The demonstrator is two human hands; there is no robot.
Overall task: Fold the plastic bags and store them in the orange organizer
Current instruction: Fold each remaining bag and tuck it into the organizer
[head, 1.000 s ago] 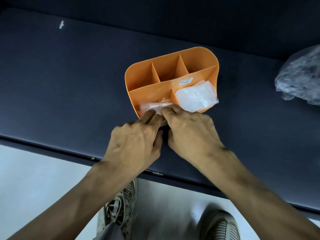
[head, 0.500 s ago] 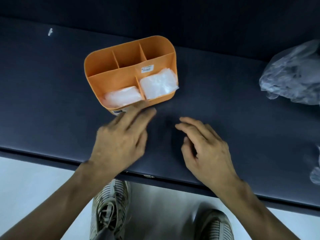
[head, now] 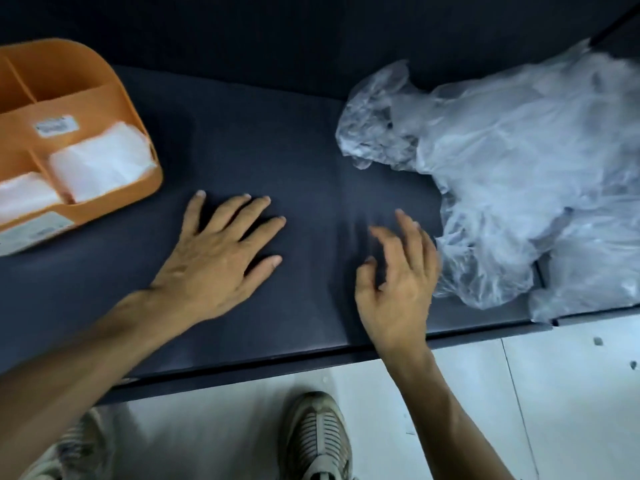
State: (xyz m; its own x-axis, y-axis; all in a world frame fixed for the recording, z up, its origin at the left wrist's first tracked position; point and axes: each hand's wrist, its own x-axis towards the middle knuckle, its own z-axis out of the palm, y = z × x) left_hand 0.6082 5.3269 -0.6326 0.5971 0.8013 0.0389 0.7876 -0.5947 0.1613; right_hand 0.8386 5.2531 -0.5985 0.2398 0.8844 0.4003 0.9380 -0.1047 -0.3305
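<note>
Head view showed the left hand (head: 221,258) spread flat on the dark table (head: 298,140); the right hand (head: 398,282), fingers loosely open, hovered just left of the crumpled plastic bags (head: 512,161), with the orange organizer (head: 114,98) far left.

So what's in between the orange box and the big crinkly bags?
In the head view, only the left hand and right hand lie between the orange organizer and the loose bags, over dark tabletop.
</note>
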